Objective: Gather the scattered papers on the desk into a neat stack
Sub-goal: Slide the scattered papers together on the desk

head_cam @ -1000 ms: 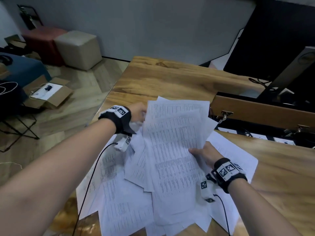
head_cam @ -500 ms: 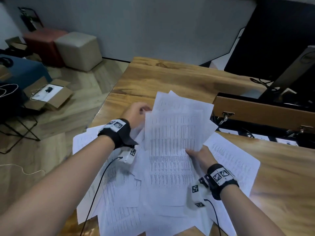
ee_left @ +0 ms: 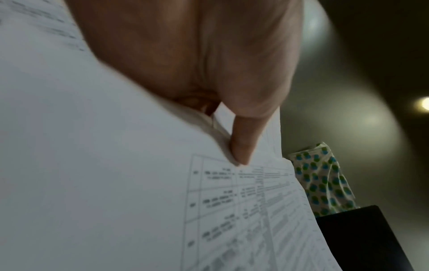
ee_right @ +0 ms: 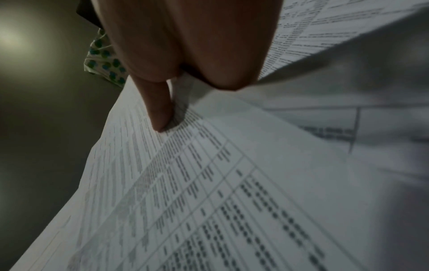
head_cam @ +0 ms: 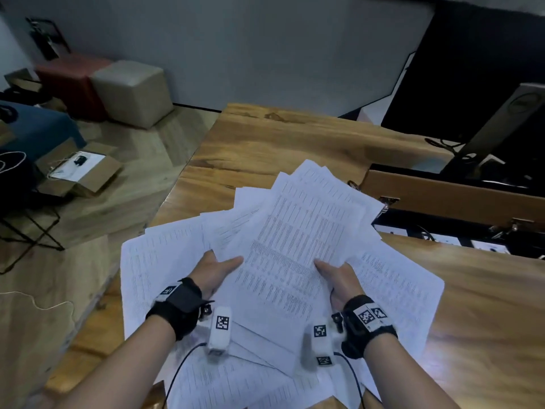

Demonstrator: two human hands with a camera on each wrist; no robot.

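**Both hands hold a fanned bundle of papers over the desk**

Head view: the left hand [head_cam: 213,271] and the right hand [head_cam: 339,274] each grasp a side edge of a loose, uneven bundle of papers [head_cam: 298,246], thumbs lying on the top sheet. The bundle fans out away from the person, its corners out of line. More loose sheets [head_cam: 153,270] lie spread on the wooden desk [head_cam: 280,143] under and around the bundle. Each wrist wears a black strap with a square printed marker. A beige cube seat [head_cam: 132,93] and an open cardboard box [head_cam: 79,169] stand on the floor to the left.

Left wrist view: the left thumb [ee_left: 246,139] presses onto the printed top sheet, pinching the paper edges against the fingers hidden beneath.

Right wrist view: the right thumb [ee_right: 160,110] presses on a sheet printed with tables, several layers pinched below it; the other fingers are hidden.
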